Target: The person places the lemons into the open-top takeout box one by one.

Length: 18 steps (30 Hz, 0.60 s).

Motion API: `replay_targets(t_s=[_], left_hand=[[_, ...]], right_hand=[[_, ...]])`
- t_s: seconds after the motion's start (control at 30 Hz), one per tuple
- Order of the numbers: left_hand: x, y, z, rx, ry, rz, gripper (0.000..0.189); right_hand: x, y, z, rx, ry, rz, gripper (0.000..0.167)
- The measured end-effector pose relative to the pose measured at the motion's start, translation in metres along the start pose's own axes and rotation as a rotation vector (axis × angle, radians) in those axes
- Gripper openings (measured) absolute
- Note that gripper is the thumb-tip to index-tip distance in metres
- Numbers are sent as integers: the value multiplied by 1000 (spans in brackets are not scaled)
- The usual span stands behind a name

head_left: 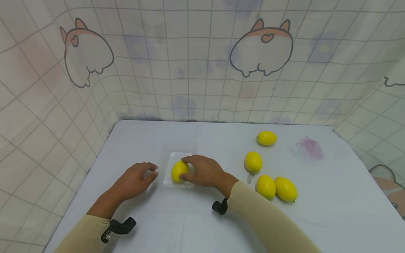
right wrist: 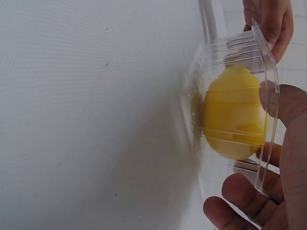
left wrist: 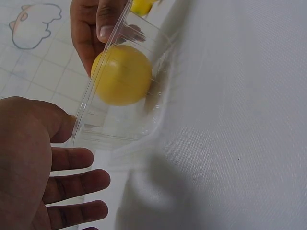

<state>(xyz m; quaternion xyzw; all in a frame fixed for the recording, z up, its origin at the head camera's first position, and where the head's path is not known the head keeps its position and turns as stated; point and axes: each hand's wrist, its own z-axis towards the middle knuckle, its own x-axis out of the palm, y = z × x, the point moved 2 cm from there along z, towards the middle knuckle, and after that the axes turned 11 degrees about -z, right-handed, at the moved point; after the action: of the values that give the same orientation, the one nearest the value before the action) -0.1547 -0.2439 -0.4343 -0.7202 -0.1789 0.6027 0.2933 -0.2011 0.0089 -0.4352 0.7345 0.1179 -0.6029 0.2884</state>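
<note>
A yellow lemon (head_left: 179, 171) sits inside a clear plastic box (head_left: 168, 178) on the white table. My right hand (head_left: 205, 171) reaches over the box's right side and holds the lemon between thumb and fingers. In the right wrist view the lemon (right wrist: 234, 112) shows through the clear wall, the thumb at its upper side. My left hand (head_left: 136, 181) is just left of the box, holding nothing, fingers apart. The left wrist view shows that thumb right at the box's rim (left wrist: 82, 108) and the other fingers spread below.
To the right lie several loose lemons: one at the back (head_left: 267, 138), one nearer (head_left: 253, 162), and two side by side (head_left: 265, 187) close to the right forearm. A pinkish stain (head_left: 311, 148) marks the tabletop at back right. A patterned curtain (head_left: 202, 70) surrounds the table.
</note>
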Motion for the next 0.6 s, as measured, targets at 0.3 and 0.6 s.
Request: replay_targets(t_s=[0.3,0.6], left_hand=[[0,-1,0,-13,4,-1,36],[0,1,0,9,-1,5,35]], right_hand=[[0,0,0,-11,-8,-8,61],[-3,6,1,-32,-10,-119,55]])
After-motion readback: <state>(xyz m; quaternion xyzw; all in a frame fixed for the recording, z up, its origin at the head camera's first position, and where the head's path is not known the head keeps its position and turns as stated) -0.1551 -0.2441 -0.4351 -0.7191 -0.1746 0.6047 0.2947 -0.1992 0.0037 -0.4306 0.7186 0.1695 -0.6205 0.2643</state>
